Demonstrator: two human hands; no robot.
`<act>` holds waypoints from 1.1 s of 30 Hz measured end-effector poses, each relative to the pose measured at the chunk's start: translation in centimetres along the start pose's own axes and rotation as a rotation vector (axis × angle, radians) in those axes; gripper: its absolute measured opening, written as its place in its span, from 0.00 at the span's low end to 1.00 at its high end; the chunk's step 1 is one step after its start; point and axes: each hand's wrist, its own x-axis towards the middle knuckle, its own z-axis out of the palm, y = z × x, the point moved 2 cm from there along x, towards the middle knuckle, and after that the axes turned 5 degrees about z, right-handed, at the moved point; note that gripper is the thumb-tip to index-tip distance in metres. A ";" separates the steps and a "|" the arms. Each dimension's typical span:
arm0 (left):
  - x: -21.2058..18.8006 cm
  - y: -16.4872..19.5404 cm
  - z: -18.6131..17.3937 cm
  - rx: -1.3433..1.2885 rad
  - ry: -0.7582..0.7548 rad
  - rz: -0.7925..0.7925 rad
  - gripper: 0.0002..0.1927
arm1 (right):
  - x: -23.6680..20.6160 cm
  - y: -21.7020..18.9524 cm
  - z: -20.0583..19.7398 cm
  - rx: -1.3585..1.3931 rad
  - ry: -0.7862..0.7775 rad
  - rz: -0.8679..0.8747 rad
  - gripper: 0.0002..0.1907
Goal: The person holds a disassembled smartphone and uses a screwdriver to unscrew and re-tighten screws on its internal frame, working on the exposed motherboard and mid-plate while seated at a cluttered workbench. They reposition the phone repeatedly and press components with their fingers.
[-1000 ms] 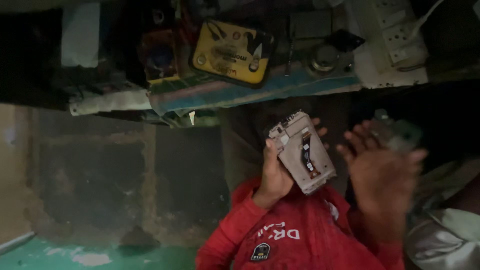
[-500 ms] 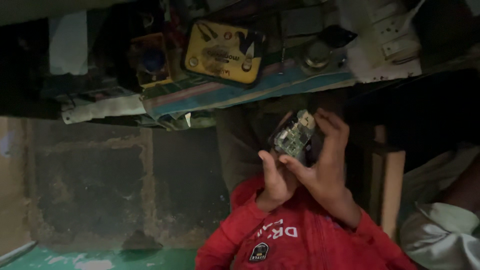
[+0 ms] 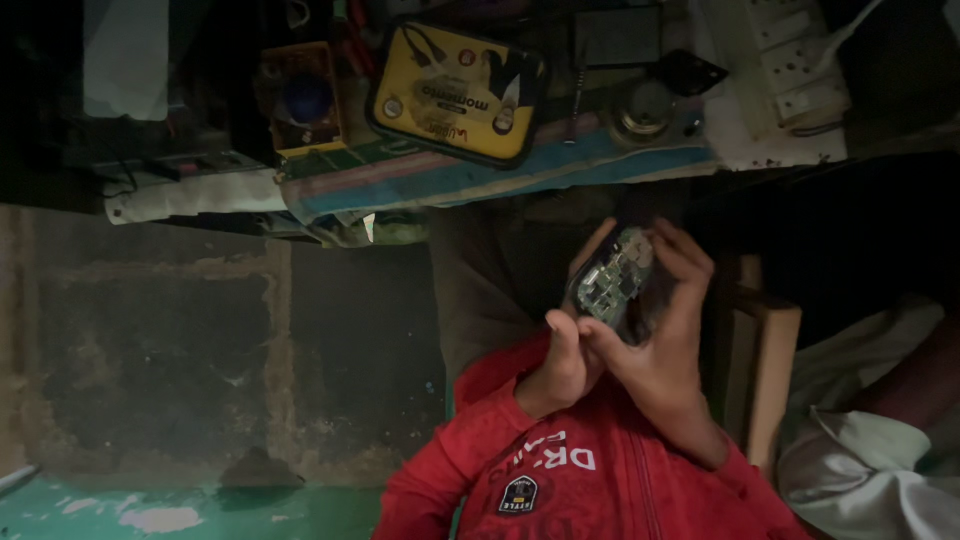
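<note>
Pinching a green circuit board point(image 3: 618, 283) between them, both hands point(image 3: 610, 345) closed on its edges.

Green circuit board point(image 3: 618, 282) (tilted), handheld

Workbench point(image 3: 480, 180), far side of the scene, covered with a striped blue cloth point(image 3: 560, 170). On it, left to right: small orange box point(image 3: 303, 100); yellow black-rimmed case point(image 3: 455, 92); round metal part point(image 3: 645, 108); white power strip point(image 3: 790, 60) at far right.
</note>
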 end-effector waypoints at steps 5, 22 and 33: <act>-0.5 -0.3 -0.3 0.044 -0.003 0.025 0.58 | 0.3 -0.2 -0.6 0.012 -0.081 0.064 0.52; -0.5 0.1 -0.5 -0.123 0.085 0.011 0.50 | -0.4 -0.2 -0.2 0.028 -0.040 0.073 0.54; 0.3 1.5 0.1 -0.006 0.156 0.000 0.42 | -0.1 -0.8 -0.3 -0.181 -0.034 -0.074 0.52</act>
